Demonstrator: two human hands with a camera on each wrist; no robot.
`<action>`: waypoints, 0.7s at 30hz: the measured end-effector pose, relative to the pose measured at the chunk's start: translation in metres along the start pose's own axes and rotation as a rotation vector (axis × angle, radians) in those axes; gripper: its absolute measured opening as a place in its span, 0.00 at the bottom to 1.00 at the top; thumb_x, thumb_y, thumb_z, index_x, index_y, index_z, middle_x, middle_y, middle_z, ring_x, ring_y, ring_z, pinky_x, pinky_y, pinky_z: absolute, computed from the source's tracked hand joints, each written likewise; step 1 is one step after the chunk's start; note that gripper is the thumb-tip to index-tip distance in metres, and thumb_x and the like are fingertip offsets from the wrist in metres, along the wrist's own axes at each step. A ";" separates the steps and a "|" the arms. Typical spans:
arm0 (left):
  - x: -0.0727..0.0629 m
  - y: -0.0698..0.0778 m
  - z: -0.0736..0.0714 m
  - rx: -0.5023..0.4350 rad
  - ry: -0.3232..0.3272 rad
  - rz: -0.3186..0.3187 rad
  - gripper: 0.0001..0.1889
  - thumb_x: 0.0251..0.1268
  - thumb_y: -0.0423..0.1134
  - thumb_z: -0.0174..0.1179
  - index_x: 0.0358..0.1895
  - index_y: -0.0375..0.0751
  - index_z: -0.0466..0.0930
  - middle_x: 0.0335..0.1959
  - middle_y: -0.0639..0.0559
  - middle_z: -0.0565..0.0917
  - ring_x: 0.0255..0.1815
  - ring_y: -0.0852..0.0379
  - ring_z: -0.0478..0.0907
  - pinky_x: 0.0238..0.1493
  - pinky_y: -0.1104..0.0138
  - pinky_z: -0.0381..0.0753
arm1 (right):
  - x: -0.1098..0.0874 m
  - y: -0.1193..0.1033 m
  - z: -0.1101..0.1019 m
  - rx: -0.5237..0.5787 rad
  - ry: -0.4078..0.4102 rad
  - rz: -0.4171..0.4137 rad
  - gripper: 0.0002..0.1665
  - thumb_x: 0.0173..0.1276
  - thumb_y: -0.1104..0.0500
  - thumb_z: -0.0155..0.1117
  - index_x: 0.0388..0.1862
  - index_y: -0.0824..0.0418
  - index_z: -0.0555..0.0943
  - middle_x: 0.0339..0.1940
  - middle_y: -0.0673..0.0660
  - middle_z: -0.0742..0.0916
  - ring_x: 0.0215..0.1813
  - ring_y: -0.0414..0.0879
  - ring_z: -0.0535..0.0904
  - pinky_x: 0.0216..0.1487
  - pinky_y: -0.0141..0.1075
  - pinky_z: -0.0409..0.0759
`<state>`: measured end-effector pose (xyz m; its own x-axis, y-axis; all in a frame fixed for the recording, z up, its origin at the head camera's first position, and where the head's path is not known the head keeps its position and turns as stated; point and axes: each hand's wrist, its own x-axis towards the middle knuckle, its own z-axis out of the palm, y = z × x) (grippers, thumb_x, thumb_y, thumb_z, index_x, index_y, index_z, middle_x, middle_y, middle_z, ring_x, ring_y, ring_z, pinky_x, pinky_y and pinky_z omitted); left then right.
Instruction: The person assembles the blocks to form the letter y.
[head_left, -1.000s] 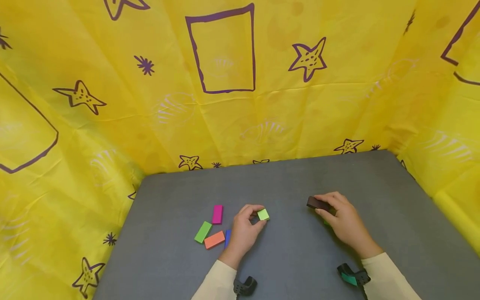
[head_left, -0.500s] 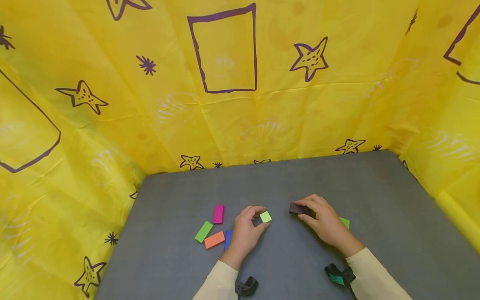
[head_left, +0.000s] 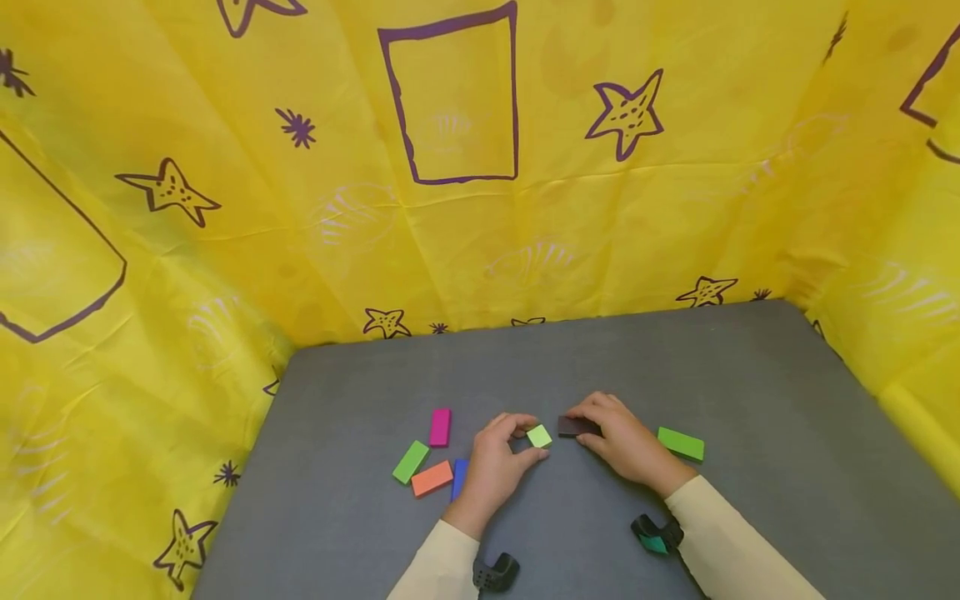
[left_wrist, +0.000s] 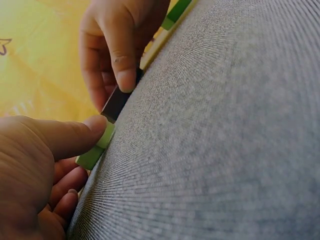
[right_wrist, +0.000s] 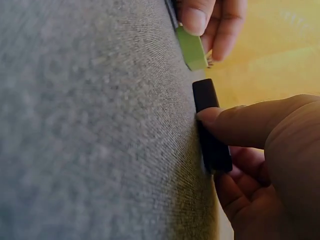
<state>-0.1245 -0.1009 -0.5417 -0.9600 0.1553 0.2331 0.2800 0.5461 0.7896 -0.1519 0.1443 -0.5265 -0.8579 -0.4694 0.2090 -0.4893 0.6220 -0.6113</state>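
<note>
My left hand [head_left: 495, 467] pinches a light green block [head_left: 539, 436] between thumb and fingers, down at the table. The left wrist view shows the thumb on this block's light green side [left_wrist: 106, 136]. Just to its right, my right hand [head_left: 618, 437] grips a dark brown, nearly black block [head_left: 572, 427] lying along the tabletop. A small gap parts the two blocks in the right wrist view, where the dark block [right_wrist: 205, 95] points its near end at the green block [right_wrist: 191, 47]. Part of the dark block is hidden under the right fingers.
Left of my left hand lie a magenta block [head_left: 440, 427], a green block [head_left: 411, 462], an orange block [head_left: 432, 479] and a partly covered blue block [head_left: 459, 478]. Another green block [head_left: 681, 444] lies right of my right hand. Yellow patterned cloth [head_left: 465, 250] walls the grey table [head_left: 360, 383].
My right hand has carried the dark block leftward, close to the light green one, uncovering the green block on the right. My left hand has stayed almost still, gripping its block.
</note>
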 end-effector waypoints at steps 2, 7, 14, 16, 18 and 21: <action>0.000 0.000 0.000 -0.007 -0.008 -0.008 0.22 0.59 0.33 0.84 0.56 0.45 0.90 0.49 0.58 0.86 0.49 0.58 0.81 0.54 0.60 0.84 | 0.002 0.001 0.001 0.001 -0.007 -0.004 0.20 0.74 0.68 0.75 0.63 0.62 0.87 0.53 0.51 0.83 0.58 0.53 0.78 0.60 0.55 0.80; 0.000 0.001 0.000 -0.005 -0.015 -0.013 0.21 0.59 0.34 0.84 0.56 0.45 0.90 0.48 0.57 0.87 0.49 0.58 0.81 0.54 0.61 0.84 | 0.006 0.000 0.002 0.017 -0.014 -0.042 0.20 0.74 0.71 0.73 0.63 0.62 0.87 0.57 0.53 0.83 0.61 0.56 0.78 0.61 0.58 0.80; 0.001 0.001 0.002 0.028 -0.012 0.009 0.20 0.59 0.37 0.85 0.54 0.45 0.90 0.47 0.57 0.86 0.48 0.58 0.80 0.53 0.60 0.83 | 0.011 0.000 0.003 0.041 -0.050 -0.067 0.20 0.75 0.73 0.69 0.63 0.62 0.87 0.63 0.58 0.82 0.66 0.60 0.76 0.66 0.60 0.77; 0.001 0.000 0.003 0.045 -0.011 0.016 0.20 0.58 0.38 0.85 0.53 0.46 0.90 0.46 0.58 0.86 0.47 0.59 0.80 0.52 0.60 0.82 | 0.012 0.001 0.004 0.048 -0.048 -0.078 0.20 0.75 0.74 0.69 0.63 0.62 0.87 0.63 0.58 0.82 0.67 0.61 0.76 0.66 0.61 0.77; 0.001 0.000 0.004 0.055 -0.008 0.025 0.20 0.58 0.39 0.86 0.53 0.46 0.90 0.46 0.59 0.85 0.47 0.60 0.79 0.51 0.60 0.82 | 0.013 0.002 0.005 0.060 -0.049 -0.086 0.21 0.75 0.75 0.68 0.63 0.62 0.88 0.63 0.58 0.82 0.67 0.62 0.76 0.66 0.61 0.77; 0.000 0.000 0.004 0.061 0.007 0.047 0.20 0.56 0.40 0.87 0.51 0.45 0.90 0.44 0.58 0.85 0.45 0.59 0.79 0.50 0.61 0.81 | 0.015 0.003 0.006 0.072 -0.056 -0.092 0.22 0.76 0.75 0.66 0.64 0.61 0.87 0.64 0.58 0.82 0.68 0.62 0.76 0.66 0.61 0.76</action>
<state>-0.1245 -0.0975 -0.5443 -0.9456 0.1761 0.2735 0.3239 0.5875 0.7416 -0.1656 0.1355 -0.5299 -0.7986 -0.5582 0.2249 -0.5514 0.5289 -0.6451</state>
